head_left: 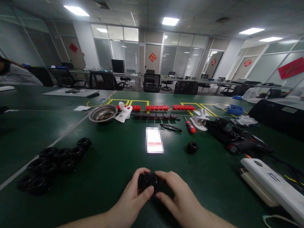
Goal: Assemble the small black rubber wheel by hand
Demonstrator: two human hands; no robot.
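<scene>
Both hands hold a small black wheel [149, 181] just above the near part of the green table. My left hand [135, 193] wraps round its left side, the thumb pressed on the near face. From the right, the curled fingers and thumb of my right hand [175, 194] close on the same wheel. Its far side is hidden by my fingers. Similar black wheels [49, 167] lie in a cluster at the left. Another single black wheel [192, 147] rests to the right, beyond my right hand.
Ahead lie a pixelated bright rectangle [154, 140], a metal bowl [103, 114] with small parts, red strips [157, 108], a black strip [155, 116] and a red-handled screwdriver [190, 126]. A power tool [241, 137], blue bin [235, 110] and white bar [276, 185] stand right.
</scene>
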